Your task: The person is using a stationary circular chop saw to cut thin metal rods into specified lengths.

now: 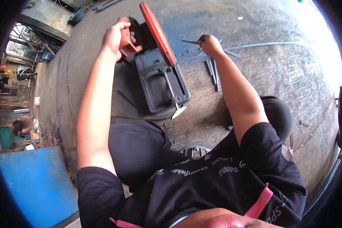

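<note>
A cut-off saw with an orange-red blade guard [158,35] stands on the ground in front of me. Its dark base [145,85] carries a clamp screw [171,88] with a pale handle at the near end. My left hand [114,40] is wrapped round the saw's orange handle [125,41]. To the right of the guard, my right hand [209,45] is closed on a thin dark metal strip [189,41] that points left toward the saw. Its far fingers are partly hidden behind the hand.
Several cut metal strips [211,72] lie beside my right forearm. A long thin metal bar [266,43] stretches rightward over the concrete floor [292,72]. At the left are a blue panel [36,182] and another person [22,126] farther off.
</note>
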The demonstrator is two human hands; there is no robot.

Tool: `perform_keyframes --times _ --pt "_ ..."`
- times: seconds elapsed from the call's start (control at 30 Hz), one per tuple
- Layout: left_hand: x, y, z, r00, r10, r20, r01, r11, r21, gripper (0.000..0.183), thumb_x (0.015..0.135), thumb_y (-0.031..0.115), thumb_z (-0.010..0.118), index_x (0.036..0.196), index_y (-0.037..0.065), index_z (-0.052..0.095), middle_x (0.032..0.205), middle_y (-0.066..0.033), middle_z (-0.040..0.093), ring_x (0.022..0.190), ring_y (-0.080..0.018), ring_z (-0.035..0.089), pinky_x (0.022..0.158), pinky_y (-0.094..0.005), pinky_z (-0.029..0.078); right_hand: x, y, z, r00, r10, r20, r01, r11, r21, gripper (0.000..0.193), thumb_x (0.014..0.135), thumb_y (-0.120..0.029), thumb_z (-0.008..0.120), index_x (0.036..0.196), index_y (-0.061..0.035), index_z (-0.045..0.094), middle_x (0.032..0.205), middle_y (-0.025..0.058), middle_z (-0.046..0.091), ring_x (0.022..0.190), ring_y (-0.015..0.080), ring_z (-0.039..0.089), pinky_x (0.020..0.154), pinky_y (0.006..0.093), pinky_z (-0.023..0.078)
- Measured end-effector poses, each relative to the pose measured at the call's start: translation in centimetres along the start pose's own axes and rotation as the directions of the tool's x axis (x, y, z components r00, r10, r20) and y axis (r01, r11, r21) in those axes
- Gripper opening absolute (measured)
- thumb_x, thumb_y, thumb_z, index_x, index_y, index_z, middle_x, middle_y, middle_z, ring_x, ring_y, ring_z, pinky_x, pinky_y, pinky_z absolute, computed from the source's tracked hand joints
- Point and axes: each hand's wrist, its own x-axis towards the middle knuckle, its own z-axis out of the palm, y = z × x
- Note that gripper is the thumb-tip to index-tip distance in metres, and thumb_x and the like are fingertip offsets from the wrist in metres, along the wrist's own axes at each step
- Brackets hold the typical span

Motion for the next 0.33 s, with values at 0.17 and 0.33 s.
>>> perform_keyframes --times 0.17,0.33 --pt "-0.5 0.6 -0.1 0.998 -0.044 0.036 0.043 0.998 0.039 0.038 0.078 0.04 0.059 0.1 0.011 0.05 0.079 -0.0052 0.051 0.064 -0.0171 0.052 0.06 -0.0486 0.052 1.5 -5.8 -9.0 0.962 0.118 -0.246 0.092 0.707 0.701 0.024 0.092 -0.022 0.05 0.091 0.0004 0.058 0.068 0.0077 0.061 0.055 0.0106 0.052 0.05 0.0264 0.041" --pt "-1.8 2.6 1.3 0.844 0.524 -0.117 -0.182 0.485 0.855 0.088 0.074 0.04 0.061 0.137 -0.002 0.017 0.135 -0.0339 0.031 0.121 -0.046 0.039 0.1 -0.0451 0.035 0.8 -12.9 -12.7 0.997 -0.009 -0.073 0.072 0.31 0.948 0.028 0.092 -0.03 0.053 0.1 -0.0033 0.053 0.07 0.0093 0.057 0.056 0.0158 0.053 0.05 0.0279 0.045"
